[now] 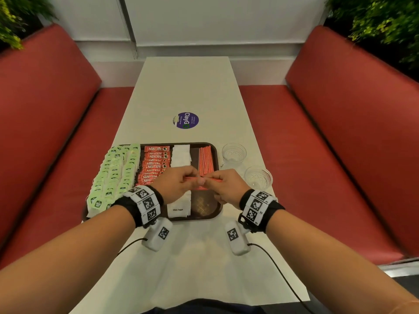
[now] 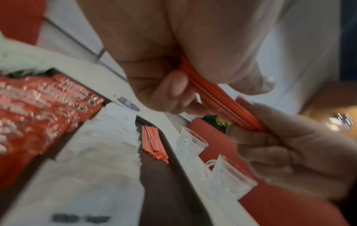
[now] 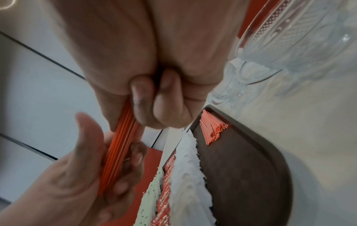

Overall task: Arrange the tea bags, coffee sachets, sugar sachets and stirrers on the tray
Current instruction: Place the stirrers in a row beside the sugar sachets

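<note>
A long white table runs between two red benches, and a dark brown tray lies on it near its close end. Just to the right of the tray stand two clear patterned glass cups, one a little nearer than the other, both directly on the tabletop. Farther along, near the middle of the table, a round purple "ClayGo" sticker lies flat on the surface, well apart from the tray.
</note>
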{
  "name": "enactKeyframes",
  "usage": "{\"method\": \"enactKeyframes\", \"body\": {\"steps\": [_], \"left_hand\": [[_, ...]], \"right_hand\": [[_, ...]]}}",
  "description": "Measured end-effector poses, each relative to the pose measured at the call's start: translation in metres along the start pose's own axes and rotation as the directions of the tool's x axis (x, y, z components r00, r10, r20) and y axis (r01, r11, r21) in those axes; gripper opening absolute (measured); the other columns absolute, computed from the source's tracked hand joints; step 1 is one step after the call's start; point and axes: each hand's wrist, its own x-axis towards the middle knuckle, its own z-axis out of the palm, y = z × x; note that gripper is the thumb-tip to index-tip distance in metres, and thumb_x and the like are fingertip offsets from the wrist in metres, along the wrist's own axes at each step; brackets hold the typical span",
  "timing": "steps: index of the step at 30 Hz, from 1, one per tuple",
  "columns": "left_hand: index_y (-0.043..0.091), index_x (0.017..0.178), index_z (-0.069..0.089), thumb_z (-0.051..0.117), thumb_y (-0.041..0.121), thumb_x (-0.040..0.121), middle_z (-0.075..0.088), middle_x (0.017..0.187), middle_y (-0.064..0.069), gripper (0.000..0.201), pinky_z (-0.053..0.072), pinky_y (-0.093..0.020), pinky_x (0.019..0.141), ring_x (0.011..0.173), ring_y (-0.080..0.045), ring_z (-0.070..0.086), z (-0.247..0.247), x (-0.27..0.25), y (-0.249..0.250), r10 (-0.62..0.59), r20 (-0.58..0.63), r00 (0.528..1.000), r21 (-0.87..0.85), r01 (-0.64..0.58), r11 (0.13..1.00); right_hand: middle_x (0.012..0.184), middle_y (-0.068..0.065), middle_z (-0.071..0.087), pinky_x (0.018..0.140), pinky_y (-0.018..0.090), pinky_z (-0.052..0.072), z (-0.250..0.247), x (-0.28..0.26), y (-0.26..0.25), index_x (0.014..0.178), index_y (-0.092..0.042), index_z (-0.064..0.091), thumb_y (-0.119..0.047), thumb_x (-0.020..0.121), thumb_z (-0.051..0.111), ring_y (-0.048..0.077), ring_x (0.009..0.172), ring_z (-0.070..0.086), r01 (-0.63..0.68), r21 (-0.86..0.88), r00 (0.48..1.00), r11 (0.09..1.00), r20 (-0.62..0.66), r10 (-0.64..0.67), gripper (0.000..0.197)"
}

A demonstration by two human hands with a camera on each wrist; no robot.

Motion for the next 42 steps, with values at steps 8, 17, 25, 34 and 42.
{"method": "enactKeyframes", "body": {"steps": [8,17,25,34,42], "left_hand": [[0.024,0.089,0.061,0.064,0.063,0.083,0.057,0.08,0.01,0.04,0.045,-0.028,0.065,0.074,-0.011,0.056,0.012,-0.003,0.007,-0.039,0.373,0.927,0.504,-0.168,0.847],[0.017,0.088,0.059,0.054,0.045,0.096,0.062,0.079,-0.001,0.029,0.043,-0.024,0.058,0.067,-0.017,0.058,0.023,0.01,0.006,-0.257,0.39,0.884,0.581,-0.019,0.814],[0.009,0.08,0.055,0.056,0.029,0.097,0.065,0.076,-0.008,0.026,0.054,-0.032,0.061,0.063,-0.025,0.064,0.05,0.051,0.014,-0.499,0.111,0.859,0.462,0.4,0.792],[0.008,0.083,0.054,0.069,0.033,0.09,0.062,0.079,-0.007,0.03,0.057,-0.031,0.066,0.071,-0.026,0.066,0.086,0.071,0.017,-0.553,-0.014,0.833,0.387,0.514,0.765],[0.009,0.1,0.065,0.067,0.041,0.089,0.066,0.095,-0.008,0.034,0.053,-0.029,0.07,0.084,-0.024,0.065,0.082,0.071,0.013,-0.483,-0.081,0.872,0.559,0.441,0.702]], "right_hand": [[0.054,0.0,0.058,0.041,0.022,0.039,-0.011,-0.005,-0.003,0.092,-0.008,0.074,-0.032,0.091,0.072,0.022,0.048,0.05,0.013,-0.328,0.972,0.945,0.228,0.065,0.024],[0.069,0.005,0.059,0.042,0.024,0.039,-0.007,0.004,0.008,0.105,-0.014,0.052,-0.06,0.096,0.048,0.015,0.044,0.047,-0.184,-0.234,0.981,0.954,0.019,0.194,0.047],[0.091,0.011,0.053,0.041,0.03,0.047,-0.004,0.011,0.033,0.105,-0.009,0.04,-0.012,0.1,0.048,0.028,0.064,0.06,-0.417,-0.598,0.893,0.684,-0.132,0.43,0.01],[0.097,0.021,0.064,0.054,0.039,0.055,-0.004,0.022,0.048,0.115,-0.006,0.043,-0.013,0.1,0.05,0.034,0.066,0.066,-0.408,-0.576,0.883,0.709,-0.05,0.468,0.018],[0.096,0.018,0.061,0.041,0.03,0.046,-0.004,0.021,0.051,0.115,-0.009,0.042,-0.013,0.1,0.048,0.029,0.061,0.06,-0.41,-0.541,0.888,0.735,-0.054,0.456,0.017]]}}
